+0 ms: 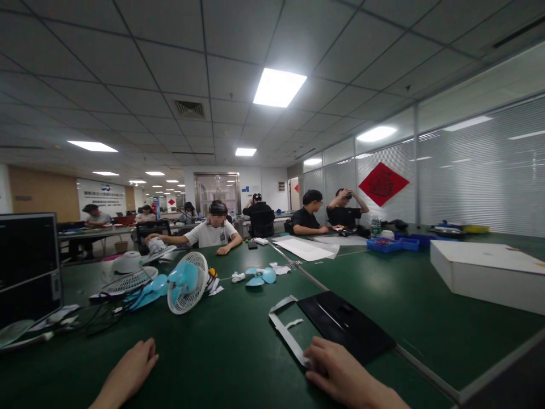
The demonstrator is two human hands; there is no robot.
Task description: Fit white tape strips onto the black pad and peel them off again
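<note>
So the action here is all at the lower middle of the frame: the right hand [334, 363] is on the near end of a thin white strip frame [286, 335], which lies open-sided on the green tabletop [204, 363] beside a glossy black panel [344, 324]. Fingers are curled with the tips touching the strip, but I honestly can't tell if it's pinched or just rested on. My read is the step in hand is handling that strip; whether it's being picked up or put down, no idea. Shifting it would call for a careful pinch, since it looks flimsy.

Left hand [134, 363], lower left, is half open, fingers loosely bent, nothing visible in it, just hovering over or resting on the table. Nearest stuff is a desk fan [187, 283] with blue blades.

Writing-wise, slim pickings: dark characters on the red diamond poster [384, 184] at right, plus a blue logo and lettering on the wall sign [100, 197] at far left. Both too blurry for me. No readable brand on the fan or panel.
</note>
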